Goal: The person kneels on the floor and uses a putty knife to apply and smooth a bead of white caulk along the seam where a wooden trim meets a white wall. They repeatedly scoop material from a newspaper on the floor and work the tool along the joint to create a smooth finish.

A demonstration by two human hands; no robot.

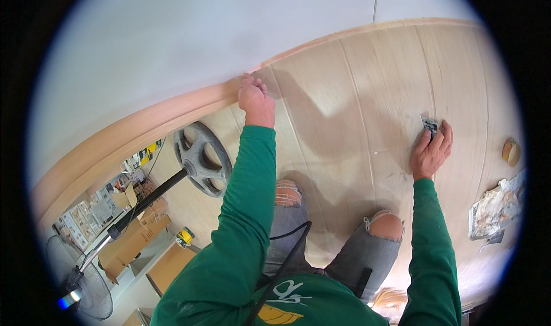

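Observation:
My right hand [431,154] rests low over the pale wood-plank floor [396,85]. It pinches a small flat scraper [429,125], its blade lying against the boards beside a seam. My left hand [256,101] is closed, fingers curled, at the corner where the wooden door trim [172,111] meets the pink-toned baseboard [321,39]. Whether those fingers grip the trim's end or something small is hidden. Both knees, in torn grey jeans, are bent above the floor.
A standing fan lies to the left, with its round grey base [204,158] near my left arm. Open cardboard boxes [135,243] fill the area beyond the trim. A tape roll [511,152] and crumpled, stained paper [498,208] lie at right. A white wall [189,33] rises ahead.

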